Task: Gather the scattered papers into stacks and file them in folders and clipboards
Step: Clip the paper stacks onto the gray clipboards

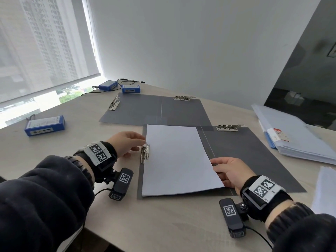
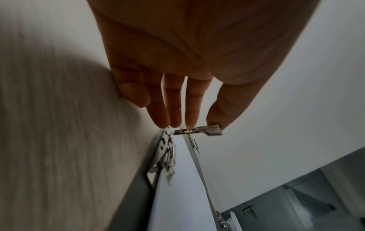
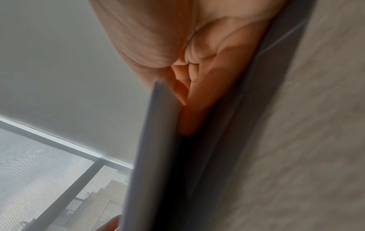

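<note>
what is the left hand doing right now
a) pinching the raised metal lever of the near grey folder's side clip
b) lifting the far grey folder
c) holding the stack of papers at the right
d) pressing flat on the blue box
a: in the left wrist view the left hand pinches the raised lever of the silver metal side clip on the near grey open folder, beside the white paper stack.

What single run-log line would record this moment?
step: clamp paper stack | left hand: holds clip lever | right hand: grips stack edge | near folder: open
</note>
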The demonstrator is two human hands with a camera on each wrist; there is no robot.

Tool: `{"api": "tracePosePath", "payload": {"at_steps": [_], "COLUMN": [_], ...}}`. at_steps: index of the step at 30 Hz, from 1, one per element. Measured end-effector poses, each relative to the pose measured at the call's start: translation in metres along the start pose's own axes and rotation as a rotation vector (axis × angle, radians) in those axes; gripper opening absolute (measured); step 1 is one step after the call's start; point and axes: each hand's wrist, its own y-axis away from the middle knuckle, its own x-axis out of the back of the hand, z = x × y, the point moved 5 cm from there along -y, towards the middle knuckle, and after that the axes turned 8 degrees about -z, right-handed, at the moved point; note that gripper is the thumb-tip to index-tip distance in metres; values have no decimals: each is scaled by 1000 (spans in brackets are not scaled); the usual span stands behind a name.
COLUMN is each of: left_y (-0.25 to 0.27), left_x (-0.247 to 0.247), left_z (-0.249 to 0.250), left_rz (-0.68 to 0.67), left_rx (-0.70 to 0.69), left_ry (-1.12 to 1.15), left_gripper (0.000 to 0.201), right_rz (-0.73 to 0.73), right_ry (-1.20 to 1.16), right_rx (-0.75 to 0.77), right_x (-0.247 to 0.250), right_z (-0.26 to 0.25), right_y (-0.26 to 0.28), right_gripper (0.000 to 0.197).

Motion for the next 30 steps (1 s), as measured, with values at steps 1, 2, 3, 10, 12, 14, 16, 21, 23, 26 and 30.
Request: {"api": "tracePosePath", "payload": {"at_steps": [1, 2, 3, 10, 12, 14, 16, 21, 23, 26, 30], "left_y": [0, -1, 0, -1, -3, -5, -7, -12, -11, -11, -11], "left_x": [0, 1, 2, 2, 0, -4, -6, -7, -9, -11, -12], "left_z": [-1, -1, -2, -7, -7, -6, -4, -5, -5, -6, -4], "left_rz": [-11, -24, -41, -155, -151, -149, -146, -127, -114, -97, -82], "left_rx": [9, 26, 50, 117, 117, 128, 136, 121, 115, 108, 108], "left_ry": [-38, -60, -69, -309, -343, -425, -553, -693, -712, -733, -728], "left_gripper": [14, 15, 17, 29, 36, 44, 51, 57, 57, 58, 58], "right_rz": [0, 0, -1, -12, -16, -15, -19, -23, -27, -27, -22], "right_ry": [-2, -3, -4, 5, 6, 1, 4, 5, 6, 11, 2], "right_rx": [0, 1, 0, -3, -3, 0, 4, 5, 3, 0, -2], "right_x": [0, 0, 0, 0, 0, 0, 0, 1, 1, 1, 0], "right_z": [0, 0, 0, 1, 1, 1, 0, 1, 1, 0, 0], "right_y": [0, 0, 0, -1, -1, -1, -1, -1, -1, -2, 0], "right_gripper": [23, 24, 24, 24, 24, 24, 24, 24, 24, 24, 23]}}
